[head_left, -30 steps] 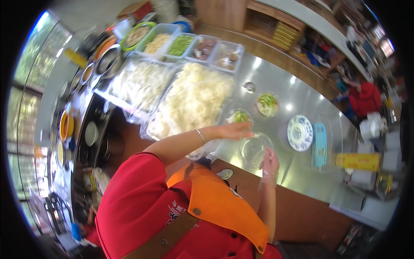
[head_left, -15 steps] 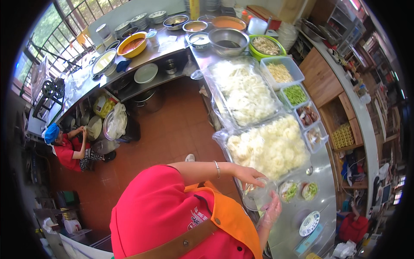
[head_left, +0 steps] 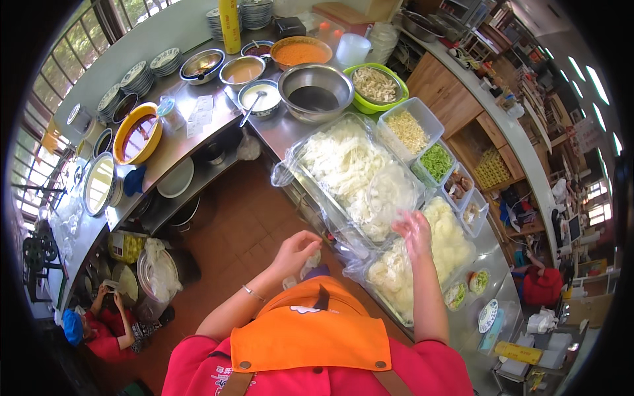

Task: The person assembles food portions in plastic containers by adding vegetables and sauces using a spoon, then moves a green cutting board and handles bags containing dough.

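My right hand (head_left: 415, 231), in a thin clear glove, hovers with fingers apart over the seam between two plastic-lined trays. The upper tray (head_left: 350, 168) holds flat white noodles, the lower tray (head_left: 444, 247) thin white noodles. Nothing is clearly gripped in that hand. My left hand (head_left: 295, 249) is curled up close to my chest, off the counter edge, above my orange apron (head_left: 310, 336). A scrap of white or clear stuff (head_left: 309, 263) shows just under its fingers; whether it is held is unclear.
Small tubs of sprouts (head_left: 409, 130), chopped greens (head_left: 436, 162) and toppings line the trays' far side. Steel bowl (head_left: 315, 92), green bowl (head_left: 376, 84) and sauce pots sit at the corner. Two small garnish bowls (head_left: 465, 290) stand right. A person (head_left: 92, 323) crouches lower left.
The view has swung toward the counter corner. My right hand rose from the glass bowl to the noodle trays. My left hand pulled back off the noodles to my chest.
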Action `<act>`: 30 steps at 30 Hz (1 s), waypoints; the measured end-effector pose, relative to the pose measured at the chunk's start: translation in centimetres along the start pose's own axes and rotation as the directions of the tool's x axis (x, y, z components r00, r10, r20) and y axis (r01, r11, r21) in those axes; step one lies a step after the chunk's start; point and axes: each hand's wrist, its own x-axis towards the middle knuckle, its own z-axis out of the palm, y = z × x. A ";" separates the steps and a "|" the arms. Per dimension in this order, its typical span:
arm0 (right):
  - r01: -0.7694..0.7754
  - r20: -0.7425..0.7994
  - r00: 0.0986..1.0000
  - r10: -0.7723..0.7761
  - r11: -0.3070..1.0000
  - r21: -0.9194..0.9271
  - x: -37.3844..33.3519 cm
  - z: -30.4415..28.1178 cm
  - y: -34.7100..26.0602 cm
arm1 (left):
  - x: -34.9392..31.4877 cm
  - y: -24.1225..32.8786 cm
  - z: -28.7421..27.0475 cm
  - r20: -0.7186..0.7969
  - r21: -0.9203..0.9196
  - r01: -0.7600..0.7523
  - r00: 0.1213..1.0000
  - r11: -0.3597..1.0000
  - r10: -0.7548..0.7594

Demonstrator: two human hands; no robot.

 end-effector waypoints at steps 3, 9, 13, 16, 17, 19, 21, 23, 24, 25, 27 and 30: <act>0.006 0.029 1.000 -0.010 0.992 0.125 10.1 6.0 -0.7 | -0.3 0.1 -5.2 -0.145 -0.041 0.098 0.984 0.994 -0.103; 0.077 0.020 0.996 -0.089 0.934 0.348 35.9 18.4 -5.5 | 2.0 1.2 -14.5 -0.417 -0.049 0.150 0.895 0.987 -0.157; 0.174 -0.063 0.985 -0.162 0.904 0.390 52.0 26.4 -10.4 | 5.0 2.6 -19.4 -0.610 -0.129 0.189 0.759 0.974 -0.228; 0.168 -0.174 0.979 -0.111 0.917 0.361 62.3 29.4 -12.1 | 7.7 5.9 -21.1 -0.652 -0.115 0.173 0.730 0.978 -0.205; 0.170 -0.192 0.975 -0.109 0.924 0.341 65.6 28.4 -13.3 | 8.8 6.2 -22.0 -0.633 -0.091 0.176 0.750 0.980 -0.194; 0.167 -0.212 0.972 -0.101 0.931 0.325 69.7 28.9 -14.9 | 10.9 6.0 -23.8 -0.603 -0.079 0.166 0.777 0.983 -0.180; 0.090 -0.098 0.993 -0.060 0.939 0.333 69.9 28.7 -15.3 | 12.8 6.4 -25.0 -0.589 -0.031 0.168 0.793 0.985 -0.154; -0.123 -0.028 0.990 0.140 0.936 0.331 64.5 31.6 -14.1 | 15.1 8.6 -25.9 -0.556 0.134 0.174 0.828 0.976 -0.071; -0.092 0.011 0.996 0.092 0.961 0.259 59.9 33.6 -13.9 | 16.5 9.8 -26.5 -0.500 0.255 0.147 0.866 0.956 0.000; -0.137 0.207 0.973 0.097 0.973 0.188 56.2 34.1 -13.0 | 17.8 11.6 -26.9 -0.471 0.342 0.100 0.879 0.935 0.078; -0.165 0.497 0.856 0.141 0.986 0.005 45.1 36.3 -11.7 | 21.4 13.6 -27.8 -0.357 0.458 0.009 0.918 0.889 0.175; -0.118 0.763 0.581 0.283 0.957 -0.265 31.0 36.4 -9.7 | 26.3 16.9 -27.7 -0.054 0.401 -0.233 0.959 0.886 0.277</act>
